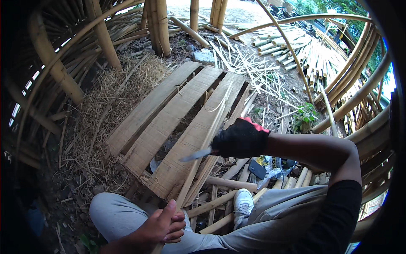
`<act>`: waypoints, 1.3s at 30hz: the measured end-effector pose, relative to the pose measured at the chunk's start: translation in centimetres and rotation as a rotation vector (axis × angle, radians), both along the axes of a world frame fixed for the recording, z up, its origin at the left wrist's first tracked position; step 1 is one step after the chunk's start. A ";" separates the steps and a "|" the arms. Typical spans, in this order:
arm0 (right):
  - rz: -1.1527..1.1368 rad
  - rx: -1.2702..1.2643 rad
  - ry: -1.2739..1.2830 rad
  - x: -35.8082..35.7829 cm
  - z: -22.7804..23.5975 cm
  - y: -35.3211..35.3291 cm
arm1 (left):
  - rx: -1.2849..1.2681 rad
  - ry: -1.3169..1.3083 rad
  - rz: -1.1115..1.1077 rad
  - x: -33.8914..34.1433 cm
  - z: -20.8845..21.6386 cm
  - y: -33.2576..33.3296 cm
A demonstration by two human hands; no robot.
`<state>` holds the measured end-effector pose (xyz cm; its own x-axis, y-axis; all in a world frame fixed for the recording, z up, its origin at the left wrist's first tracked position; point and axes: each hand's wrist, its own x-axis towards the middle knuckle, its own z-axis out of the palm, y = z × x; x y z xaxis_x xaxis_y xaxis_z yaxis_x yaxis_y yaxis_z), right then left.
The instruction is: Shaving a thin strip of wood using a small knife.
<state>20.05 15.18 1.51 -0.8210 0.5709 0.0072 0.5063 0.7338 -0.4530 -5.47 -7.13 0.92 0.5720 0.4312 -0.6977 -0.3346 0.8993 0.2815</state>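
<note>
My left hand [164,225], bare, is closed around the near end of a long, thin bamboo strip [185,191]. From there the strip slants up and away over a low slatted wooden bench [169,134]. My right hand [242,139] wears a black glove with a red edge and grips a knife; its handle is mostly hidden in the fist. The knife blade [195,155] points left and crosses the strip, slightly blurred. Whether its edge touches the strip I cannot tell.
Dry bamboo shavings [105,110] are heaped left of the bench. Split strips [258,70] lie beyond it, with stacked bamboo poles [292,46] at the far right. A dark phone [256,168] and plastic wrappers [275,169] lie right of the bench. Upright bamboo posts [158,29] stand behind.
</note>
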 end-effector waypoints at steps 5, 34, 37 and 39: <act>-0.181 0.635 -0.882 11.2 1.4 17.8 | 0.027 -0.005 -0.093 0.7 0.3 -0.5; -0.154 0.664 0.038 3.6 6.0 -1.4 | 0.040 -0.251 0.172 -1.4 0.6 -1.2; -0.178 0.488 -0.001 3.5 5.0 -3.3 | 0.191 -0.143 0.188 -1.9 -0.4 -1.0; -0.151 0.339 -0.039 2.8 4.6 -4.6 | 0.191 -0.091 0.170 -1.6 -0.4 -0.8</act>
<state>22.84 10.59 6.08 -0.7310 0.6562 0.1870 0.6325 0.7545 -0.1752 -7.07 -7.89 0.57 0.5367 0.6452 -0.5438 -0.5080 0.7616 0.4023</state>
